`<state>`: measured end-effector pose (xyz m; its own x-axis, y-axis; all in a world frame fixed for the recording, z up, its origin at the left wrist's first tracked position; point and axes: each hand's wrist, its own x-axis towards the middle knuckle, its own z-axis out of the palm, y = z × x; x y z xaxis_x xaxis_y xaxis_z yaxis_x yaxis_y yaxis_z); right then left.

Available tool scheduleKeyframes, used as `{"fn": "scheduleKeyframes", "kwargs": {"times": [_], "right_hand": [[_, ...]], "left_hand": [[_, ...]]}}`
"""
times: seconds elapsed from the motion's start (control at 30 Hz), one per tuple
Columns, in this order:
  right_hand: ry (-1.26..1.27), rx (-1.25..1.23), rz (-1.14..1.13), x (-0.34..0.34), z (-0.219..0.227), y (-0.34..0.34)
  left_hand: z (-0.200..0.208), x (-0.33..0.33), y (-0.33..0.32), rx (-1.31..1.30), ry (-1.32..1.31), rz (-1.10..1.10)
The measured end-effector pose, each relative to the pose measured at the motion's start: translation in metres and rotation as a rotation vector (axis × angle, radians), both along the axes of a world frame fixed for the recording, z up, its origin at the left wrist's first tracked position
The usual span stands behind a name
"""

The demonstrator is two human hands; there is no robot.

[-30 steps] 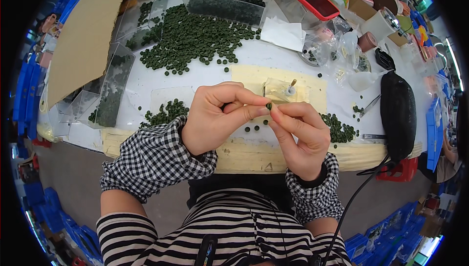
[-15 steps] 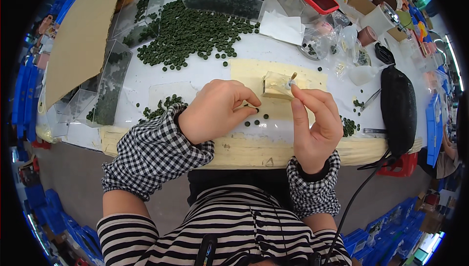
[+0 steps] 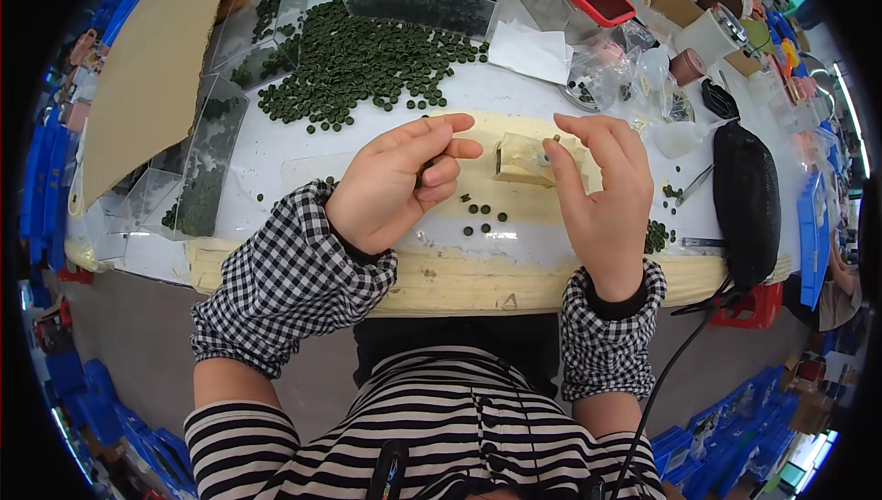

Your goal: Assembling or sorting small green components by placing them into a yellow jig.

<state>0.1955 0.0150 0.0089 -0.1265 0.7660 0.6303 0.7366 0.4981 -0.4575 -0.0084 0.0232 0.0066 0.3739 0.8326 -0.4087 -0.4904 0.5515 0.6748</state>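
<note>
The right hand's fingers are standing parted and unladen, nearer the pale wrapped block, which is lying leftward, its long axis running roughly along the table's near edge, while the left hand's half-curled fingers, possibly concealing something, are hovering beyond loose dark-green discs.

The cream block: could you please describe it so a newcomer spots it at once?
On the white table, find the pale yellow patch between the left hand and right hand. There sits the cream block, boxy and far larger than the scattered green discs.
</note>
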Motion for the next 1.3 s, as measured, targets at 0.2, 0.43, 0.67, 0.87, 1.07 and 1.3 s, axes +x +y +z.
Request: {"fn": "scheduleKeyframes", "kwargs": {"times": [0.2, 0.43, 0.67, 0.87, 1.07, 1.3], "right_hand": [[0.047, -0.006, 0.013, -0.001, -0.003, 0.001], [0.057, -0.006, 0.013, 0.0, -0.005, -0.002], [0.308, 0.165, -0.064, 0.001, 0.018, -0.02], [0.586, -0.017, 0.124, -0.006, 0.008, -0.019], [0.653, -0.108, 0.2, -0.009, 0.003, -0.018], [0.692, -0.133, 0.259, -0.008, 0.0, -0.018]], "left_hand": [[-0.015, -0.015, 0.0, 0.086, -0.196, -0.154], [-0.003, -0.001, -0.003, 0.119, -0.055, -0.043], [0.002, -0.002, -0.005, 0.101, -0.05, -0.108], [0.001, 0.004, -0.009, 0.093, -0.201, -0.148], [0.0, 0.005, -0.012, 0.129, -0.122, -0.158], [-0.004, 0.006, -0.013, 0.105, -0.153, -0.21]]}}
